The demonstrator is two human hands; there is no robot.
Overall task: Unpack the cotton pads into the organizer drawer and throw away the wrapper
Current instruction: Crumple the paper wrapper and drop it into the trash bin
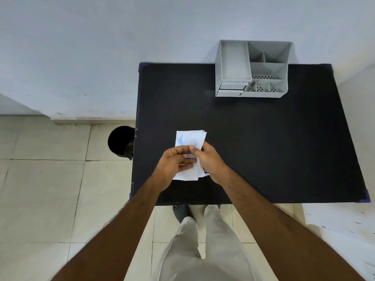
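A white pack of cotton pads (189, 138) with blue print is held over the near left part of the black table (263, 149). My left hand (172, 165) grips its left side and lower end. My right hand (209, 159) pinches the wrapper from the right, thumb on its top face. The grey organizer (251, 69) stands at the table's far edge against the wall, with two small drawers (233, 89) at its front left, both looking pushed in. Whether the wrapper is torn, I cannot tell.
A black waste bin (119, 140) stands on the tiled floor just left of the table, partly hidden by the table's edge. The white wall runs behind the table. My legs and a dark sandal show below the near edge.
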